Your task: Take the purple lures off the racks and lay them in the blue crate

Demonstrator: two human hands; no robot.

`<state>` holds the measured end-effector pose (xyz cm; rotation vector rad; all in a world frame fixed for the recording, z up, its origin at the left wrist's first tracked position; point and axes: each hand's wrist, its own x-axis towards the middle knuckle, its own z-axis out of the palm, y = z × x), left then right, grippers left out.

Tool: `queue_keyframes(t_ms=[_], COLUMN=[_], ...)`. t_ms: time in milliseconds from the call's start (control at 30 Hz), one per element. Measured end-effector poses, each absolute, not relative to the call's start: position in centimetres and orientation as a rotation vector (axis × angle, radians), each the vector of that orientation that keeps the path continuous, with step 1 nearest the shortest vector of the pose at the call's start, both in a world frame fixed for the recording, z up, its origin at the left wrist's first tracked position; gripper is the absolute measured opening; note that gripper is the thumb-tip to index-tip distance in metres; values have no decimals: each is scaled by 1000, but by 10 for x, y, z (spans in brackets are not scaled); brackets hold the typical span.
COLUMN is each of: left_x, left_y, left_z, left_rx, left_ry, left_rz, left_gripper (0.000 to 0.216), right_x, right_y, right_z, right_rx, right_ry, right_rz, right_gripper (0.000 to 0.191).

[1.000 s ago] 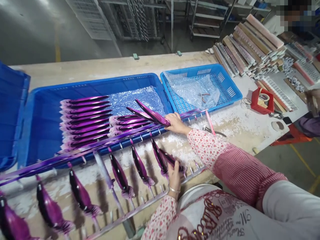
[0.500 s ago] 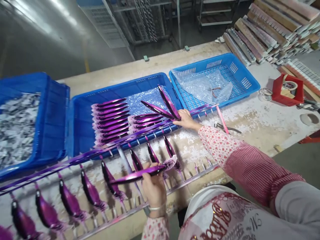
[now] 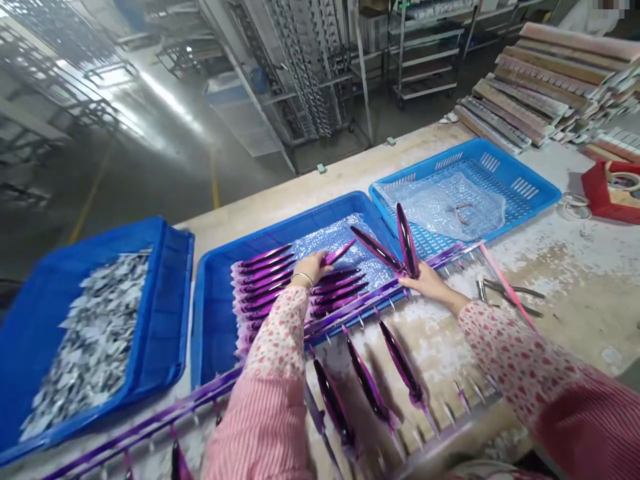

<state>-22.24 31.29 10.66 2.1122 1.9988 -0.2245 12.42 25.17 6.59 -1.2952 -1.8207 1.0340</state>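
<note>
My left hand reaches into the middle blue tray and is closed on a glossy purple lure-shaped piece, laying it beside two rows of the same pieces on bubble wrap. At the tray's near right corner, my right hand grips two more purple pieces that fan upward. On the bench in front of me lies a purple-painted metal rack, with several purple pieces hanging on its pins.
A blue tray of small silver parts sits at the left. A blue slotted basket with a plastic bag stands at the right. Pliers lie on the bench. Stacked boards and a red tape holder are at far right.
My left hand carried a purple piece from the rack up into the middle tray. My right hand stayed at the tray's corner with its two pieces. The view swung left and up.
</note>
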Motion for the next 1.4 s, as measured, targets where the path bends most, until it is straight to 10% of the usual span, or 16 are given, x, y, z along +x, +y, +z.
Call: queue_keyframes(t_ms=[400,633,833,1400], left_x=[-259,-209,-211,-318], left_y=[325,305,323,367], left_z=[40,82,112,43], left_rx=[2075,1442,990,1464], left_ry=[1841,1286,1246,1329], left_rz=[-417,885,1286,426], left_gripper=[55,69,64,82], right_x=[111,36,-3,-1], right_y=[246,282,304,314], right_z=[78,93,68,49], right_rx=[-1484,-1313,-1130,-1327], right_ry=[-1800,-1676,-1545,-1549], right_rz=[936,1174,1492,1318], right_gripper=[33,39,37,27])
